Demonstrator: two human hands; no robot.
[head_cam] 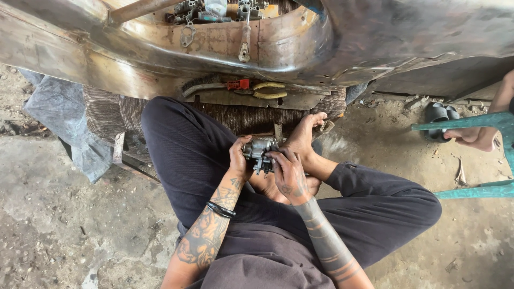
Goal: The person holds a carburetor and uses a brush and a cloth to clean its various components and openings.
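I sit cross-legged on the ground in dark trousers, looking down at my lap. A small grey metal engine part point(258, 151), shaped like a carburettor, is held between both hands just above my feet. My left hand point(239, 159) grips its left side, a black band on that wrist. My right hand point(287, 174) closes over its right and lower side, fingers curled around it. My bare foot point(303, 134) lies just beyond the part.
A bare metal body panel point(332, 43) curves across the top, with tools and small parts in a tray point(214, 13). Yellow-handled pliers point(269, 90) and a brush point(206, 85) lie on a woven mat. Another person's foot point(474, 136) rests by a teal chair at right.
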